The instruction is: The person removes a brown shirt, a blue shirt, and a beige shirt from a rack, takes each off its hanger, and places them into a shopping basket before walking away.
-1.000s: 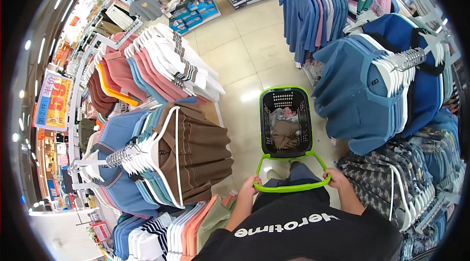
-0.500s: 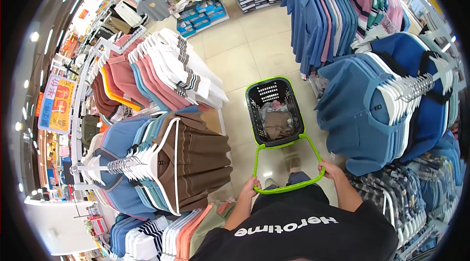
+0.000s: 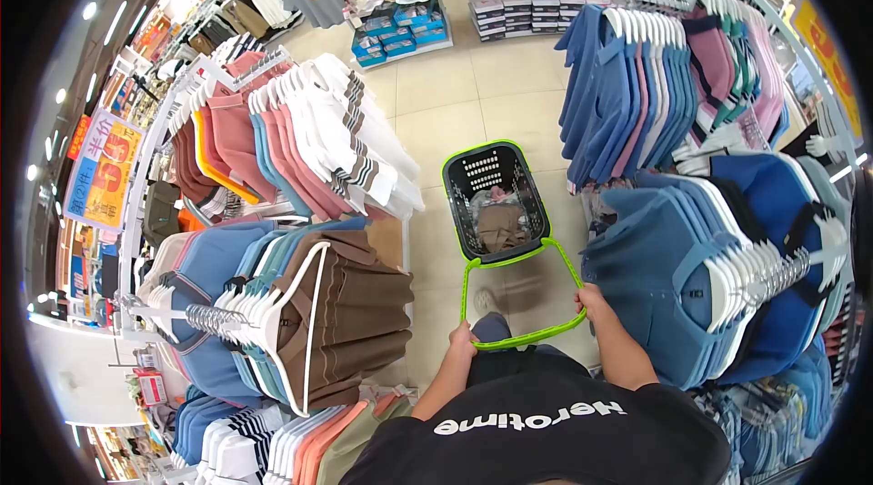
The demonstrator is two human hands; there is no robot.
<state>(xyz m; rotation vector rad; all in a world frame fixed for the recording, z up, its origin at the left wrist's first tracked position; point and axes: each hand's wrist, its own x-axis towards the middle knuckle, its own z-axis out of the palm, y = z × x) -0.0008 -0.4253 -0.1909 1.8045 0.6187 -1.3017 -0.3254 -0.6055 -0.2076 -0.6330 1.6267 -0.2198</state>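
A black basket with a green rim (image 3: 492, 200) stands out in front of me over the tiled floor, with a brown item in clear plastic (image 3: 502, 228) inside. Its long green handle (image 3: 532, 337) reaches back towards my body. My left hand (image 3: 463, 338) is closed round the handle's left corner. On the right side of the same handle, my right hand (image 3: 593, 301) is wrapped round it near the corner.
Racks of shirts line both sides: brown shirts (image 3: 350, 317) and white shirts (image 3: 350, 135) on the left, blue shirts (image 3: 650, 276) on the right. Ahead, blue boxes (image 3: 400, 32) and stacked pale boxes (image 3: 514, 8) sit on the floor. Tiled floor (image 3: 455, 85) runs between the racks.
The racks and boxes ahead appear lower and nearer in the view. The basket has shifted slightly left, still held by both hands. One foot has swung forward.
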